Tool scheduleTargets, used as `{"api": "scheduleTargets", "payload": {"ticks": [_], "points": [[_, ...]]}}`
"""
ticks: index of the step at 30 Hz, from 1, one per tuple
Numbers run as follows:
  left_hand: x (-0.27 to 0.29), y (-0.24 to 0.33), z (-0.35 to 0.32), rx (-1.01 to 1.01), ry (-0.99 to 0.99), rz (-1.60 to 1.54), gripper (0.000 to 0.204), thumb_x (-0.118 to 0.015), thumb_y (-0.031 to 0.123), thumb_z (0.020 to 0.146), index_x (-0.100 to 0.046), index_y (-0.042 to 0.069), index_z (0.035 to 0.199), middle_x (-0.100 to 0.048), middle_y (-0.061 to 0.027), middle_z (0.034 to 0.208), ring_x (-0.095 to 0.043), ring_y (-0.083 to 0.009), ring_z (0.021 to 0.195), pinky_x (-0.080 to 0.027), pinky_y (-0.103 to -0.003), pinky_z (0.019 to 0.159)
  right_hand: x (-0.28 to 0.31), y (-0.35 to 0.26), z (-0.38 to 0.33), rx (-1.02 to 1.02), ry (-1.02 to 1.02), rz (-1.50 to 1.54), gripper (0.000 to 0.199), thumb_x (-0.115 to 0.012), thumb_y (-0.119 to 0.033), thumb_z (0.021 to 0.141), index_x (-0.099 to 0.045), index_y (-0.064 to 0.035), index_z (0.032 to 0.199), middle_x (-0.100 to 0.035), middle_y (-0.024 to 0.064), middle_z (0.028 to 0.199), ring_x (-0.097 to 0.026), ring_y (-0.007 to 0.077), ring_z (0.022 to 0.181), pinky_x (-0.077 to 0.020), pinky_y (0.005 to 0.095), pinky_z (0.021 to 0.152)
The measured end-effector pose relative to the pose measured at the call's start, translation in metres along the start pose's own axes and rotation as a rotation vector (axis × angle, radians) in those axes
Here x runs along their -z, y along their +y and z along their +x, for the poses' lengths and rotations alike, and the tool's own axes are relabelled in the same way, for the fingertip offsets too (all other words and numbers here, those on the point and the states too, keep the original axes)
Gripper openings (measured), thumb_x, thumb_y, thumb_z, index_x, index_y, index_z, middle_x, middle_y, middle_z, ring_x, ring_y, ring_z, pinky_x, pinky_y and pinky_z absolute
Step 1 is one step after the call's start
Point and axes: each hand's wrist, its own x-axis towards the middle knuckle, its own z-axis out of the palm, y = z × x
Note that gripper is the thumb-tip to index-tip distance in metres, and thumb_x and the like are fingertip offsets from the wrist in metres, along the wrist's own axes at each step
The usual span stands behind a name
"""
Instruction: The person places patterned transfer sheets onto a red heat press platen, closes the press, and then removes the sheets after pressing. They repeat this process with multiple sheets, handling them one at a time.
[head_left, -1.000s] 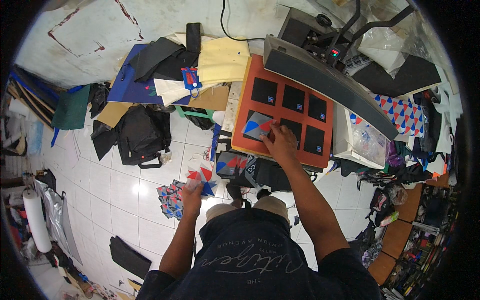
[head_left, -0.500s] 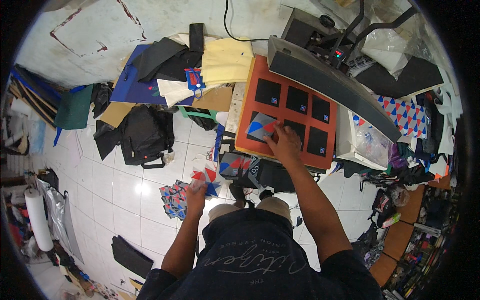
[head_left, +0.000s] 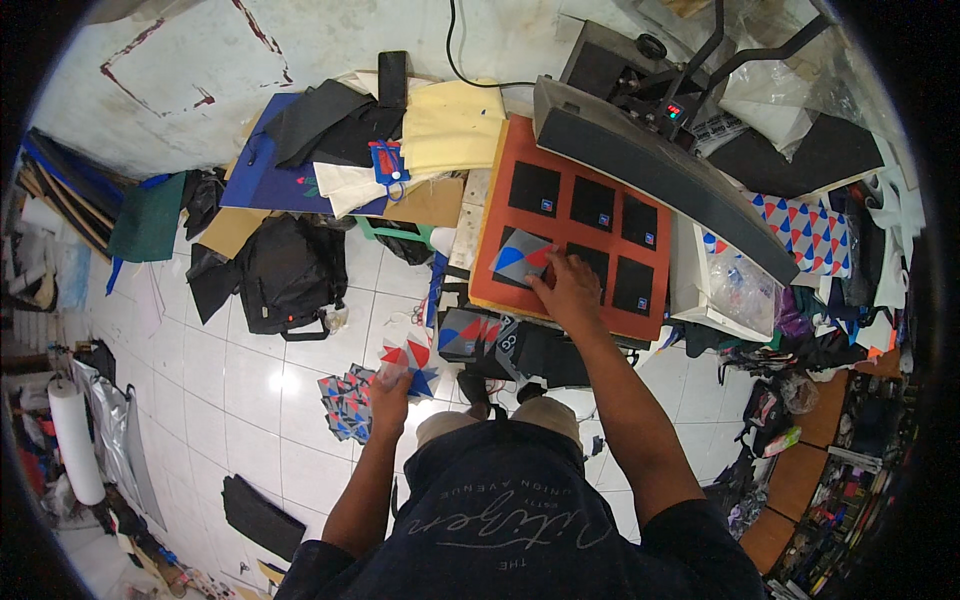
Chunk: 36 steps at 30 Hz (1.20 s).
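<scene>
Right now, in the head view, your right hand (head_left: 567, 290) is pressed flat on a grey, red and blue printed sheet (head_left: 522, 260) at the lower left of the orange press pad (head_left: 560, 215), which sits right of centre in the frame. Its fingers are spread on the sheet rather than closed round it, so that grip is apart, only holding the sheet down over one of the black fabric squares (head_left: 534, 188). Five more black squares show bare on the pad, in two rows toward the upper right; none of them has a sheet on it yet.

Your left hand (head_left: 390, 385), lower and left of centre, is closed on a small fan of red and blue printed sheets (head_left: 410, 358) held over the tiled floor (head_left: 250, 390). More of the same sheets lie in a loose pile on the floor (head_left: 345, 405) just left of that hand. The raised press plate (head_left: 650, 165) hangs open above the pad at the upper right.

By my reading, you are early: one square is being covered, five are left, and pressing has not begun.
</scene>
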Motion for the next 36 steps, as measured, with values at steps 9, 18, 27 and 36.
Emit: {"api": "scheduleTargets", "payload": {"ticks": [9,18,27,36], "points": [[0.000,-0.001,-0.005,0.040,0.065,0.064,0.024,-0.066,0.008,0.083,-0.061,-0.004,0.103,-0.066,-0.0082,0.089,-0.062,-0.0160,0.076,-0.048,-0.029,0.065,0.009,-0.007,0.000,-0.006,-0.028,0.022,0.061,-0.066,-0.048,0.082,-0.052,-0.0090,0.127,-0.056,0.0175,0.116,-0.052,0.0341,0.114,-0.0387,0.0469,0.098],[-0.005,0.012,-0.011,0.038,0.068,0.062,0.025,-0.066,0.009,0.083,-0.061,-0.005,0.103,-0.066,-0.0090,0.089,-0.062,-0.0161,0.077,-0.049,-0.029,0.068,-0.001,0.000,-0.003,0.003,0.011,0.012,0.058,-0.068,-0.046,0.081,-0.055,-0.0098,0.124,-0.057,0.0158,0.112,-0.054,0.0328,0.111,-0.0405,0.0461,0.095],[0.001,-0.001,-0.007,0.005,0.028,0.070,0.026,-0.066,0.011,0.083,-0.062,-0.005,0.103,-0.066,-0.0110,0.090,-0.062,-0.0188,0.078,-0.049,-0.031,0.069,-0.004,0.002,-0.003,0.008,0.050,-0.023,0.057,-0.067,-0.048,0.081,-0.057,-0.0105,0.122,-0.058,0.0151,0.110,-0.055,0.0326,0.109,-0.0404,0.0463,0.095],[0.012,-0.024,0.002,-0.007,0.073,0.153,0.034,-0.070,0.016,0.081,-0.060,-0.008,0.104,-0.066,-0.0149,0.095,-0.063,-0.0225,0.083,-0.049,-0.034,0.073,0.000,0.001,-0.001,0.027,0.041,0.005,0.057,-0.069,-0.047,0.079,-0.057,-0.0097,0.120,-0.060,0.0137,0.107,-0.056,0.0311,0.106,-0.0418,0.0445,0.091]]}}
